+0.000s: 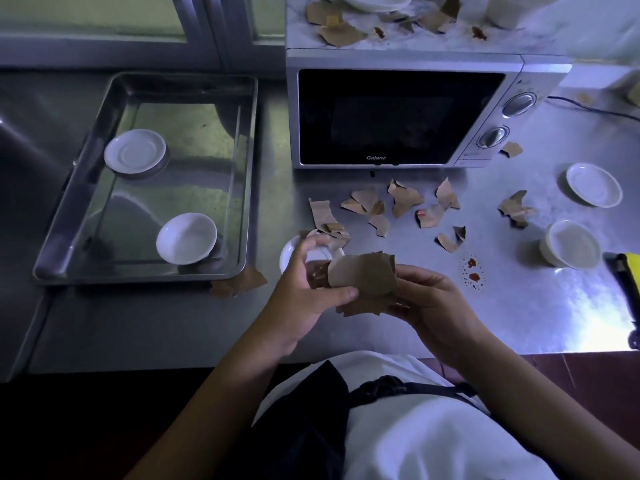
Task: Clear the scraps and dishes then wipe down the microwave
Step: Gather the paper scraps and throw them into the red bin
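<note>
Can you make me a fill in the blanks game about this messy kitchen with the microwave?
The metal tray holds ___ white dishes.
Loose scraps lie on ___ of the microwave.
The left hand and the right hand grip a paper bundle that is ___ in colour.
Missing words: two; top; brown.

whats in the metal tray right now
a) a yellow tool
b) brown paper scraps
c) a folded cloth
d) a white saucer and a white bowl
d: a white saucer and a white bowl sit in the metal tray, while the brown paper scraps are held by the left hand and right hand or lie on the counter.
</note>
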A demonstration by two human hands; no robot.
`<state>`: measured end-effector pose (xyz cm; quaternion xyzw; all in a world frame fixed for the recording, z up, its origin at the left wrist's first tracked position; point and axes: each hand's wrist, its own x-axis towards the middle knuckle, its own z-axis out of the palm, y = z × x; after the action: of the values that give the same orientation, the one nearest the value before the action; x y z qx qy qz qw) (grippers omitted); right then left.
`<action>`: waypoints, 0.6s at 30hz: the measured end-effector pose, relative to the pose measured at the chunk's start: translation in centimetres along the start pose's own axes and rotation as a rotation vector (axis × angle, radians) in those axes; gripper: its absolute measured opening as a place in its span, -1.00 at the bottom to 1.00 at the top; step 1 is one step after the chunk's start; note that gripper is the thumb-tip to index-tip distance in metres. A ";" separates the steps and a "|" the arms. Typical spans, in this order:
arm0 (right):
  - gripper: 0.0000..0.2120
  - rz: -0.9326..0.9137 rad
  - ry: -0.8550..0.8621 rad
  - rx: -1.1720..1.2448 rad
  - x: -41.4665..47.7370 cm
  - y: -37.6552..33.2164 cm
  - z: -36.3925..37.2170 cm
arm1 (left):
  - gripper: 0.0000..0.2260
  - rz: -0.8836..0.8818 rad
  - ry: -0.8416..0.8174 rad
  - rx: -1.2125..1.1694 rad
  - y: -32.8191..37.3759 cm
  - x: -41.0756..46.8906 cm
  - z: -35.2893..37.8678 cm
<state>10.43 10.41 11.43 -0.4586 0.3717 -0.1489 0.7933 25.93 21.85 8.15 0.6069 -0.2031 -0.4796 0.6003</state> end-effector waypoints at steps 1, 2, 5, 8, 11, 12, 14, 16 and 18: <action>-0.75 0.007 -0.009 -0.009 0.0 0.1 0.0 | -0.38 -0.012 -0.047 -0.067 0.1 -0.2 0.1; -0.77 0.016 -0.012 -0.022 -0.1 0.2 0.0 | -0.40 -0.019 -0.067 -0.087 0.2 -0.3 0.1; -0.76 0.053 0.002 -0.055 -0.1 0.6 -0.4 | -0.42 -0.014 -0.071 -0.044 -0.1 -0.7 0.3; -0.67 0.073 -0.012 -0.103 -0.2 0.8 -0.5 | -0.42 0.007 -0.058 0.031 -0.5 -1.1 -0.1; -0.78 0.023 -0.006 -0.229 -0.5 1.3 -0.6 | -0.45 0.023 -0.090 0.078 -0.9 -1.4 -0.5; -0.78 0.009 0.006 -0.274 -0.5 1.5 -0.6 | -0.48 0.026 -0.095 0.086 -1.0 -1.5 -0.6; -0.78 -0.019 0.027 -0.337 -0.3 1.9 -0.7 | -0.54 0.013 -0.079 0.080 -1.2 -1.7 -0.6; -0.79 -0.063 0.067 -0.393 -0.2 2.3 -0.9 | -0.62 0.011 -0.064 0.075 -1.4 -1.9 -0.6; -0.81 -0.106 0.103 -0.455 -0.4 2.6 -1.0 | -0.72 0.026 -0.071 0.078 -1.8 -2.1 -0.7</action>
<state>9.17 11.44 9.09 -0.6363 0.4111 -0.1259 0.6405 24.94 24.27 7.06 0.6097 -0.2506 -0.4849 0.5748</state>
